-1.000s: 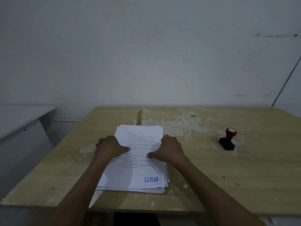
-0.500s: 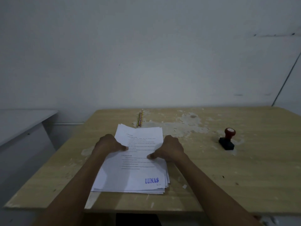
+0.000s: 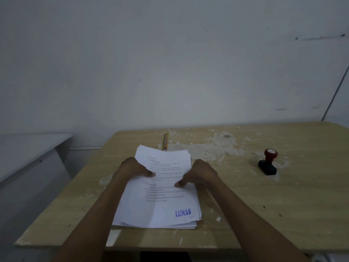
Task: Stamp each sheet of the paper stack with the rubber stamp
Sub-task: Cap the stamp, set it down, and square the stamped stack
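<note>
Little changed over the last second: left hand (image 3: 134,168) and right hand (image 3: 201,175) stayed on the paper stack (image 3: 160,188), thumbs pressed flat on the top sheet, fingers curled round its side edges; pile nudged slightly, edges squared. Likely a straightening or lifting of the stamped top sheet before the next one.

Between both grips, faint printed lines, too small to read. Nearer than the right grip, at the sheet's corner, blue stamp mark (image 3: 183,213): "LUNAS".

Well right of the right grip, untouched on the tabletop (image 3: 283,205), rubber stamp (image 3: 268,164), upright. Beyond the stack, pencils (image 3: 165,141).
</note>
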